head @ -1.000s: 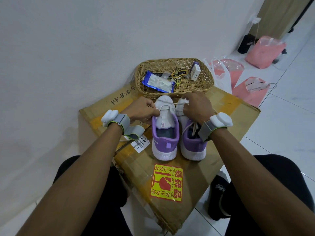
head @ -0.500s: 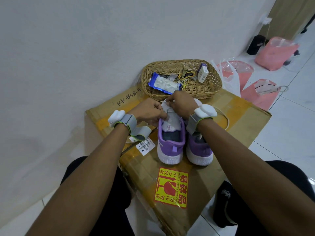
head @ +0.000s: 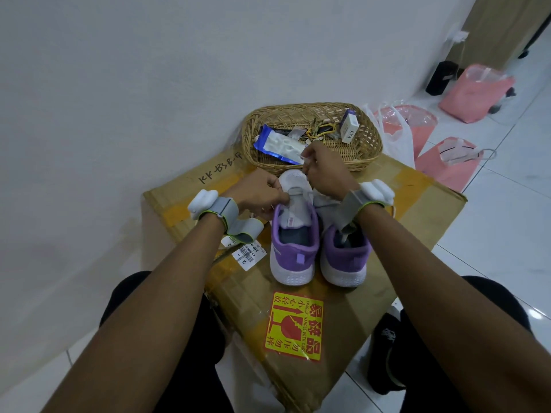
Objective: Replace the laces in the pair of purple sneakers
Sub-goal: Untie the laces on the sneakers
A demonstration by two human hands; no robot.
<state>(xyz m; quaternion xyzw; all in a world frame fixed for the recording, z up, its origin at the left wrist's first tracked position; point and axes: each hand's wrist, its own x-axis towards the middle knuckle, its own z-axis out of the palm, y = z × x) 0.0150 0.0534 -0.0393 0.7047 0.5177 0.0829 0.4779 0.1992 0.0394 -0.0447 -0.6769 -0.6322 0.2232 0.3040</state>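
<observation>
Two purple and white sneakers stand side by side on a cardboard box point(head: 411, 222), heels toward me. My left hand point(head: 262, 195) is closed on the left side of the left sneaker point(head: 293, 248), near its tongue. My right hand point(head: 325, 171) is above that sneaker's toe, fingers pinched on a thin white lace point(head: 304, 166). The right sneaker point(head: 347, 257) lies partly under my right wrist. Both wrists wear grey bands with white pods.
A wicker basket point(head: 366, 141) holding a blue packet point(head: 278, 146), keys and a small white box point(head: 348, 126) sits at the box's far edge by the wall. Pink bags point(head: 474, 90) stand on the tiled floor to the right. A fragile sticker point(head: 295, 326) marks the box front.
My right hand has moved from the right sneaker over to the left sneaker's toe and lifted, pinching the lace. The left hand has stayed at the left sneaker's side.
</observation>
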